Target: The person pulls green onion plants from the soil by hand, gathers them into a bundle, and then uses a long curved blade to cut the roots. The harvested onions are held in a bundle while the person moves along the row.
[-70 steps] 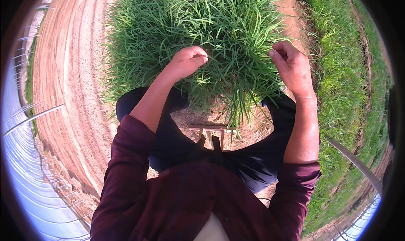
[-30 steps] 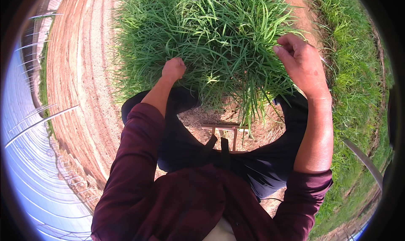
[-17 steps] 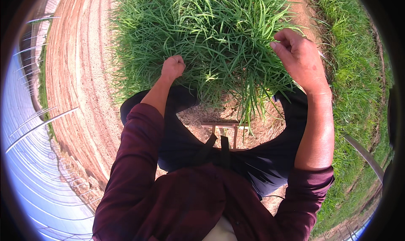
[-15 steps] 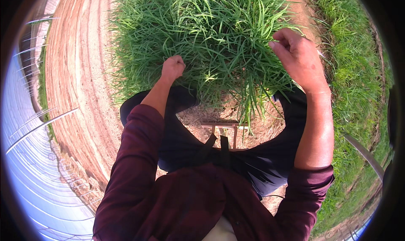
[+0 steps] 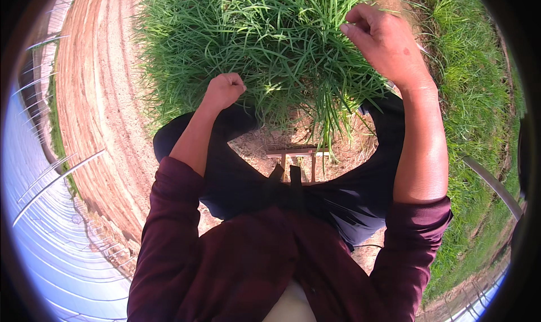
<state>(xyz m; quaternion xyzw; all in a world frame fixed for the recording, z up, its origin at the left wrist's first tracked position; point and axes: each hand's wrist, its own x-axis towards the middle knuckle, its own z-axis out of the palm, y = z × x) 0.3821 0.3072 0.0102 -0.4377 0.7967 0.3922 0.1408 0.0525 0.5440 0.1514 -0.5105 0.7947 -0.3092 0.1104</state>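
Green grass point(image 5: 265, 46) grows in a thick clump just ahead of the person's knees, between bare raked soil point(image 5: 96, 108) on the left and a weedy strip point(image 5: 479, 96) on the right. The left hand point(image 5: 224, 90) is closed in a fist at the clump's near edge, gripping blades. The right hand point(image 5: 386, 40), raised over the clump's right side, has its fingers curled, pinching a few blades. A small wooden stool point(image 5: 297, 160) shows between the legs.

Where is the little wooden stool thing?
In the head view, the wooden stool sits low in the middle, on bare soil between the person's knees, just below the tall green grass clump.
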